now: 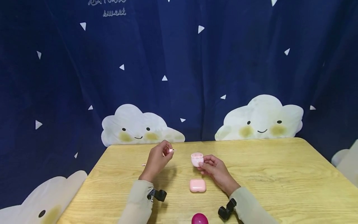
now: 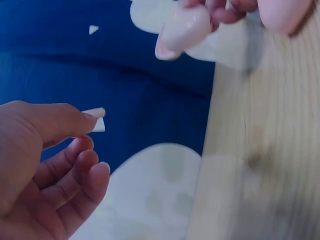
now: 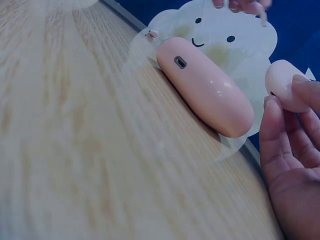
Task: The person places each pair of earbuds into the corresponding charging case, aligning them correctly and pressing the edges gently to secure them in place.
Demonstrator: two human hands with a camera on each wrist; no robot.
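Note:
My left hand (image 1: 157, 159) is raised over the far left part of the table, pinching a small pale earbud (image 2: 95, 120) between thumb and index finger. To its right, my right hand (image 1: 216, 171) holds a pale pink earbud case (image 1: 197, 160) with its lid up, thumb on the front. In the right wrist view that case (image 3: 285, 85) sits between thumb and fingertips. A second, closed pink earbud case (image 1: 197, 185) lies on the table nearer to me; its port shows in the right wrist view. Another small earbud (image 1: 144, 164) rests left of my left hand, partly hidden.
A round magenta object (image 1: 199, 218) stands at the near edge of the head view, partly cut off. The wooden table (image 1: 279, 174) reaches back to a dark blue curtain (image 1: 190, 62) with clouds and triangles. Black cameras (image 1: 160, 195) are strapped to both wrists.

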